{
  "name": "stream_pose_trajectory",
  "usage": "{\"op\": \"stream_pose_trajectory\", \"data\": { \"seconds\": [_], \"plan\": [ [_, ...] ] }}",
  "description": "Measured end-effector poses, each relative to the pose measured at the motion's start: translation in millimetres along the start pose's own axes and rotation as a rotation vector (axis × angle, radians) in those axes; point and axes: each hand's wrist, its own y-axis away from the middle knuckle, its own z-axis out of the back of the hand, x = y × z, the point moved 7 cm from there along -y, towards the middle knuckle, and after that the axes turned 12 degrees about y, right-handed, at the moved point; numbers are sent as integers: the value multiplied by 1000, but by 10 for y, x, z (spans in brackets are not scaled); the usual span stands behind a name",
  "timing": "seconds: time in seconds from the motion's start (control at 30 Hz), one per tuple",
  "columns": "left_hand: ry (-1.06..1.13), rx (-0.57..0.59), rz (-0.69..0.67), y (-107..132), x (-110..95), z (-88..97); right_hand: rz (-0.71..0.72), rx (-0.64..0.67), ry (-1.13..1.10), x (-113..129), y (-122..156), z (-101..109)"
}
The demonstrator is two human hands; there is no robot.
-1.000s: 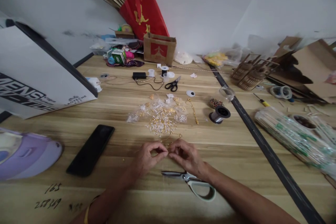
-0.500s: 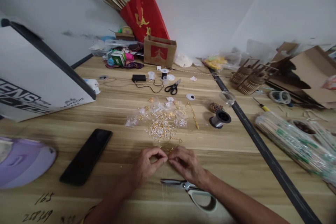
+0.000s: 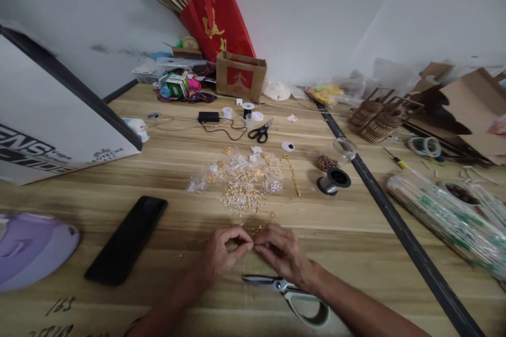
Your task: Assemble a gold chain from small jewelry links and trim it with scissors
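Note:
My left hand (image 3: 223, 253) and my right hand (image 3: 282, 254) meet fingertip to fingertip low in the middle of the wooden table (image 3: 356, 242). Both are closed in a pinch on something tiny and gold-coloured that I cannot make out. Just beyond the fingers lies a heap of small gold and silver jewellery findings (image 3: 243, 184) on clear plastic bags, with a short gold chain (image 3: 293, 175) to its right. Grey-handled scissors (image 3: 294, 297) lie under my right wrist.
A black phone (image 3: 126, 238) lies to the left, a purple object (image 3: 31, 247) further left, a white bag (image 3: 51, 116) behind it. A wire spool (image 3: 332, 180), a bead jar (image 3: 324, 160) and black scissors (image 3: 261, 130) sit beyond. Wrapped sticks (image 3: 446, 213) lie right.
The view has shifted slightly, so things sit a little lower and leftward in the picture. Both hands stay pinched together at the same spot on the table.

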Motion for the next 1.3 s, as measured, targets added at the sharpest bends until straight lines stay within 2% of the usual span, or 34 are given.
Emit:
{"op": "stream_pose_trajectory", "data": {
  "seconds": [1.03,1.3],
  "plan": [
    [-32,25,4,-9,-49,4,-5,17,42,-3,26,-13],
    [-23,-40,31,-27,-64,83,-70,-70,-21,-69,1,65]
  ]
}}
